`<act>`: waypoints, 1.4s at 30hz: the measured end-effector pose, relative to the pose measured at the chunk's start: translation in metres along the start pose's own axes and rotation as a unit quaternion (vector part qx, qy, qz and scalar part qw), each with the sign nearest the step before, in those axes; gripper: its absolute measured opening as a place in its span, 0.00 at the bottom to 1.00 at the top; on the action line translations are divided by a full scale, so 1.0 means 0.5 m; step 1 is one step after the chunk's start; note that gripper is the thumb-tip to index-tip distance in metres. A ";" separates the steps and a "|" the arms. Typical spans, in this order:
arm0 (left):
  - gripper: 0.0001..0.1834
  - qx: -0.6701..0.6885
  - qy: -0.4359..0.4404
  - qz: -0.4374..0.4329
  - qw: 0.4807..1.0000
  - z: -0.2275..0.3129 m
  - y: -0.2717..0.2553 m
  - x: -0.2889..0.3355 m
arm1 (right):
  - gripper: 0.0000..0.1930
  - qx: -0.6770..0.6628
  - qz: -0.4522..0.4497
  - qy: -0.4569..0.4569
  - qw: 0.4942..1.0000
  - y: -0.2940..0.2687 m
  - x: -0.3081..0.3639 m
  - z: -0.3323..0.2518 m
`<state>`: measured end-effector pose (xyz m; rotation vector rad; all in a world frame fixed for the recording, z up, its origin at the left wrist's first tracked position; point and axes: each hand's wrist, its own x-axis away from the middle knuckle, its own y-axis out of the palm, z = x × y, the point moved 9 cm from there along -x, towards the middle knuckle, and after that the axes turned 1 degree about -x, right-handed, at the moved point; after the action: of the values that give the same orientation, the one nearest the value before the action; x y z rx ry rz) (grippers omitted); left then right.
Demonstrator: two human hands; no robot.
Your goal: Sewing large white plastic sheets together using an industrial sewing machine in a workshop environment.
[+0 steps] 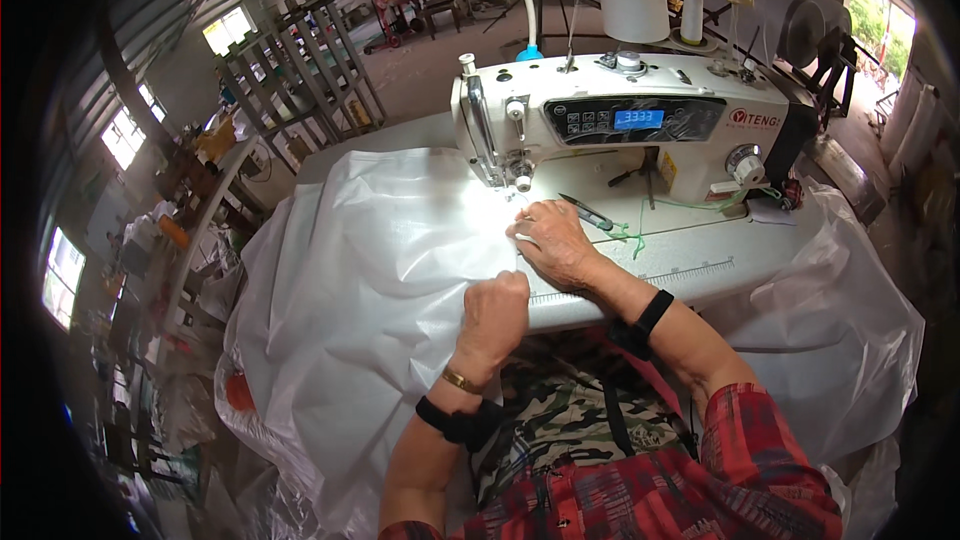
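A large white plastic-like sheet [380, 230] lies over the left of the sewing machine's table and hangs down its front. My left hand [495, 315] is closed in a fist on the sheet's right edge, near the front of the table. Farther back, my right hand [560, 240] has bent fingers pressed together at the same edge, just in front of the needle area [512, 196]. The fingertips are partly hidden. Above them stands the white sewing machine [620, 90] with a lit display. Bright lamp light washes out the sheet around the needle.
Right of my right hand lie dark-handled thread snips [588, 212] and green thread [632, 234]. A ruler scale [640, 277] runs along the table's front. A white thread cone [633, 5] stands behind the machine. More clear-white sheeting [850, 340] hangs at the right.
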<state>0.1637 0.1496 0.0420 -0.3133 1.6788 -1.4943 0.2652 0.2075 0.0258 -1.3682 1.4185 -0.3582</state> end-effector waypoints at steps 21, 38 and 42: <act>0.31 -0.024 -0.202 0.048 0.978 -0.218 -0.077 0.201 | 0.13 0.031 0.029 -0.017 0.999 -0.010 -0.009 -0.012; 0.36 0.061 -0.118 0.056 0.990 -0.299 -0.057 0.198 | 0.27 -0.330 -0.375 0.200 0.843 0.273 0.357 -0.234; 0.35 0.057 -0.119 0.058 0.990 -0.297 -0.058 0.197 | 0.24 -0.360 -0.350 0.221 0.836 0.304 0.329 -0.245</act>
<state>-0.0128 0.1793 0.0170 -0.3140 1.3936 -1.4027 0.1255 0.0584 -0.1273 -2.5755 1.4242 -0.6877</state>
